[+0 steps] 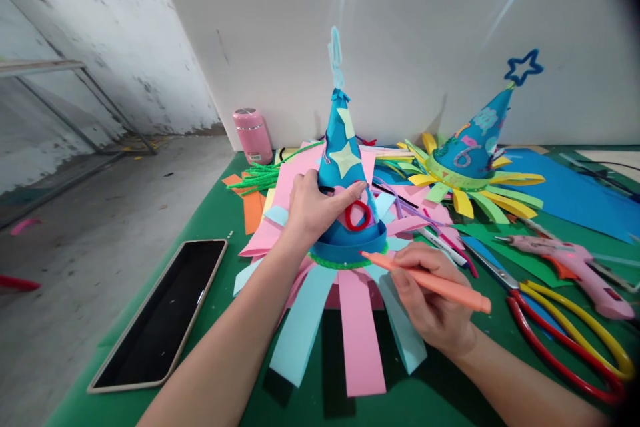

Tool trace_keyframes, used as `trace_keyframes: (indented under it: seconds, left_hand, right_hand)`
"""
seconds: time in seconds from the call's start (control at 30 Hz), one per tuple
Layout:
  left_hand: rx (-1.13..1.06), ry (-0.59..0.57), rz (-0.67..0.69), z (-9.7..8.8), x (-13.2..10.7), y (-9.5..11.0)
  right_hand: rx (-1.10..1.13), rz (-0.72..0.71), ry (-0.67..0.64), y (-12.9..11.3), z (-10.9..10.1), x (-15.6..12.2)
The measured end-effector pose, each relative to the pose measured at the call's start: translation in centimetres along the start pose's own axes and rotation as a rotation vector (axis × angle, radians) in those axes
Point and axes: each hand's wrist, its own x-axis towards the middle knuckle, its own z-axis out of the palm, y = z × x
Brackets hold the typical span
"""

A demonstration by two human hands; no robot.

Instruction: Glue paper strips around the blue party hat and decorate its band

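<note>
A blue paper cone hat (330, 173) stands upright in the middle, with pale stars, a red pipe-cleaner loop (358, 215) and a light blue pipe-cleaner topper. Pink and light blue paper strips (361, 347) fan out from its base. My left hand (320, 203) is wrapped around the cone's front left side, thumb across the front. In my right hand (433, 293) is an orange marker (440, 285), its tip at the blue band (345, 252) around the hat's base. Whether the tip touches the band I cannot tell for sure.
A finished-looking second hat (465, 147) stands back right. Scissors (515, 283) and a pink glue gun (575, 260) lie at the right. A phone (160, 317) rests at the left; green pipe cleaners (257, 177) and a pink bottle (253, 135) are behind.
</note>
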Motion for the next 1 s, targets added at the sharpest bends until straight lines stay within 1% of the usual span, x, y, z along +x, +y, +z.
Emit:
trace_keyframes:
  seconds: [0.43, 0.6, 1.0]
  left_hand:
    - [0.019, 0.011, -0.003, 0.10, 0.05, -0.16]
    - [0.015, 0.016, 0.013, 0.15, 0.07, -0.23]
    - [0.021, 0.014, 0.000, 0.12, 0.04, -0.13]
  right_hand:
    - [-0.012, -0.027, -0.051, -0.18, 0.68, 0.21]
    - [-0.014, -0.038, -0.041, -0.29, 0.93, 0.32]
    - [-0.054, -0.043, -0.037, -0.46, 1.01, 0.48]
